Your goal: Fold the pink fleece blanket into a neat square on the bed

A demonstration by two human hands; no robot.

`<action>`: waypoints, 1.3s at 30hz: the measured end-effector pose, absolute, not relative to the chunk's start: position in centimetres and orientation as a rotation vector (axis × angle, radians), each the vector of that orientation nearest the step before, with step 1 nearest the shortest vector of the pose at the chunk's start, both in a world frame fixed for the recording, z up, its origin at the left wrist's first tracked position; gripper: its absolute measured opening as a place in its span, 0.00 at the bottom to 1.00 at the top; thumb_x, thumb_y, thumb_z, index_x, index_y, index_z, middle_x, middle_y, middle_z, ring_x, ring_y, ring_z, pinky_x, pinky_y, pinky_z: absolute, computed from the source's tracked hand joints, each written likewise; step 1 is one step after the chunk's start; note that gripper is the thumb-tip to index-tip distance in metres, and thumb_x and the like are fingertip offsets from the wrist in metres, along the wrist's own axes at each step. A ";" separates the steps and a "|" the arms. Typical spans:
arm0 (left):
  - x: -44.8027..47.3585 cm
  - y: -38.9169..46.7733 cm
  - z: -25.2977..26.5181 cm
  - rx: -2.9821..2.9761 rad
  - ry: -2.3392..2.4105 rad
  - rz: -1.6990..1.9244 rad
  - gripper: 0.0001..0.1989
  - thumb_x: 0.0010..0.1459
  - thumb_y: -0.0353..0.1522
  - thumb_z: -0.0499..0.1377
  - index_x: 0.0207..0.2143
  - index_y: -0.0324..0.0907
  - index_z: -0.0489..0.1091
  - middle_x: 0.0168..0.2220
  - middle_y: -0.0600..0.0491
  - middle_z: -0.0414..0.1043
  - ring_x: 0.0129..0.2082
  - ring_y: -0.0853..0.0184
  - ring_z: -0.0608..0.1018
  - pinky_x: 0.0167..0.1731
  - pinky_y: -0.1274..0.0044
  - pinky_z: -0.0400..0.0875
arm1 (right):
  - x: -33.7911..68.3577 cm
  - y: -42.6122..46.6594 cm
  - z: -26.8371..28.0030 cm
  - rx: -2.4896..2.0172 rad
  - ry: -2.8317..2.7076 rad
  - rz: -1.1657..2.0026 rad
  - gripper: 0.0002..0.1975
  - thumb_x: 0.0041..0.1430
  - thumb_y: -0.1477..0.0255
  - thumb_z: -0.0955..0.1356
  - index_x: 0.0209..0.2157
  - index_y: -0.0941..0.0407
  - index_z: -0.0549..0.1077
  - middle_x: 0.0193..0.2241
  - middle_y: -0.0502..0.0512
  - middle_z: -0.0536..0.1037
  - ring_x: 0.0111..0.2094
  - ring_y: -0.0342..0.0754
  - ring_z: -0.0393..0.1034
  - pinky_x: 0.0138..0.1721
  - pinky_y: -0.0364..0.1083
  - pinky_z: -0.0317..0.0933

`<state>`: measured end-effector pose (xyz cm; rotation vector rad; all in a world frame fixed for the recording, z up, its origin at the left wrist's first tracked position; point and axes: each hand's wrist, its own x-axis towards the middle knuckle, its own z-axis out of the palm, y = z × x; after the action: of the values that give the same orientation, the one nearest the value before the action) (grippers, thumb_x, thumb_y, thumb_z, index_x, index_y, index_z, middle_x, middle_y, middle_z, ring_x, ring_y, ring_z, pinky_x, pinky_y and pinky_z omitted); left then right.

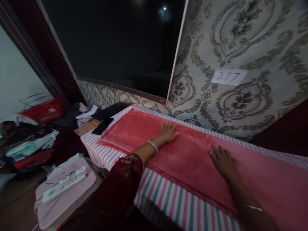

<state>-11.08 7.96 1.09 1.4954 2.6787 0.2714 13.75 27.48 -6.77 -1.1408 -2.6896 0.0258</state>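
A pink-red fleece cloth (134, 131) lies spread flat over a surface covered with a pink, grey and white striped sheet (166, 199). My left hand (168, 131) rests palm down on the cloth near its middle, fingers apart, a bangle at the wrist and a dark red sleeve on the arm. My right hand (222, 160) also lies flat on the cloth, further right and nearer to me, fingers spread. Neither hand grips anything.
A black phone (102, 125) lies at the cloth's left end. A power strip (64, 184) sits on a pink pad at lower left. Piled clothes (29, 144) and a red basket (44, 110) stand at left. Behind: patterned wall with label "277" (228, 77) and dark screen (115, 45).
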 end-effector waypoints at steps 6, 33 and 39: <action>-18.2 0.4 -0.4 1.178 2.838 0.238 0.35 0.71 0.49 0.40 0.72 0.39 0.53 0.73 0.34 0.47 0.73 0.47 0.52 0.67 0.49 0.46 | 14.4 27.0 -8.1 -1.079 -2.678 -0.060 0.36 0.68 0.55 0.48 0.66 0.56 0.66 0.68 0.67 0.62 0.66 0.68 0.57 0.58 0.71 0.59; -36.3 -2.7 -1.0 0.921 3.008 0.110 0.34 0.70 0.48 0.41 0.72 0.43 0.52 0.74 0.40 0.45 0.74 0.49 0.49 0.66 0.44 0.46 | 14.7 27.7 -9.1 -1.061 -2.618 -0.241 0.30 0.71 0.58 0.51 0.67 0.49 0.65 0.68 0.60 0.64 0.67 0.62 0.58 0.59 0.67 0.61; -36.7 -2.6 -0.3 0.946 2.977 0.063 0.34 0.70 0.47 0.40 0.72 0.39 0.52 0.74 0.38 0.46 0.74 0.50 0.50 0.65 0.44 0.49 | 14.1 26.6 -7.5 -1.143 -2.663 -0.190 0.29 0.72 0.59 0.52 0.69 0.50 0.63 0.69 0.60 0.61 0.69 0.61 0.55 0.62 0.66 0.58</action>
<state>-36.71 -2.65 -0.27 0.9462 2.9770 0.0628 14.08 26.58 -7.54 -1.1432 -2.6632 -0.1897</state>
